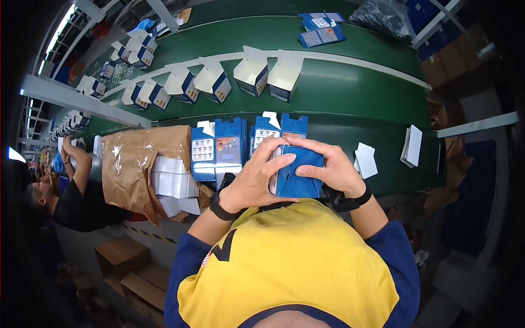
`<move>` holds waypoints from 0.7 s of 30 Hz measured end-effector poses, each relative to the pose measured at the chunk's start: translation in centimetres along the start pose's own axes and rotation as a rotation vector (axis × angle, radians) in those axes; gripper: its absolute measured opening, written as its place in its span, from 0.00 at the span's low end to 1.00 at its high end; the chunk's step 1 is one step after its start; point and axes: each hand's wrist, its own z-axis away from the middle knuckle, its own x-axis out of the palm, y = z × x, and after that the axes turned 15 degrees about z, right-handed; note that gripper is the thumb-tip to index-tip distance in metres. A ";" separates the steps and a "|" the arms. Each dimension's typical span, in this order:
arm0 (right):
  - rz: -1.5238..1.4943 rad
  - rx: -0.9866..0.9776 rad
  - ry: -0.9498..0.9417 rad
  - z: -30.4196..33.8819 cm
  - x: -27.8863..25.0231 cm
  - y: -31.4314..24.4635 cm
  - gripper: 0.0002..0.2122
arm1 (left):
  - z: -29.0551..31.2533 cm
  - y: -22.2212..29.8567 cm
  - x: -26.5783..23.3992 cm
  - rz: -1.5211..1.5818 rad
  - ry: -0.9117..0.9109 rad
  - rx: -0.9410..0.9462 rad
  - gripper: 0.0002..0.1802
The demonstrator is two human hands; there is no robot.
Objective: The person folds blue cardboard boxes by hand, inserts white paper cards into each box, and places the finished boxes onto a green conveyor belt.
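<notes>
A small blue carton (302, 183) is held close against my yellow shirt, its blue face turned up. My left hand (252, 176) grips its left side, thumb over the upper edge. From the other side my right hand (334, 167) wraps it, with fingers along the far edge and the thumb pressed on the blue face. Just beyond lie flattened blue-and-white cartons (203, 158) in two stacks, the right one partly hidden by my hands. Left of them, a torn brown paper package (128, 156) shows many white folded papers (172, 177) inside.
White cards (367, 163) and a white stack (414, 143) lie to the right. Open-topped cartons (213, 82) stand in a row on the green conveyor belt (350, 82). Farther back are flat cartons (322, 35) and a dark plastic bag (383, 19). A person (87, 199) works at left; brown boxes (123, 254) sit below.
</notes>
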 end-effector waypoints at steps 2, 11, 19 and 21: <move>0.107 -0.002 0.024 -0.3 0.2 -0.1 0.25 | 0.1 0.1 -0.1 -0.015 -0.010 -0.040 0.52; 0.345 0.094 0.020 -0.3 0.5 -0.6 0.25 | 0.4 0.1 -0.3 -0.021 -0.085 -0.159 0.55; -0.524 -0.119 0.112 0.2 0.6 1.9 0.39 | -0.8 0.6 0.3 -0.006 0.082 -0.146 0.60; -0.579 -0.114 0.210 0.0 2.5 1.1 0.41 | -2.0 0.1 1.7 -0.007 0.164 -0.091 0.59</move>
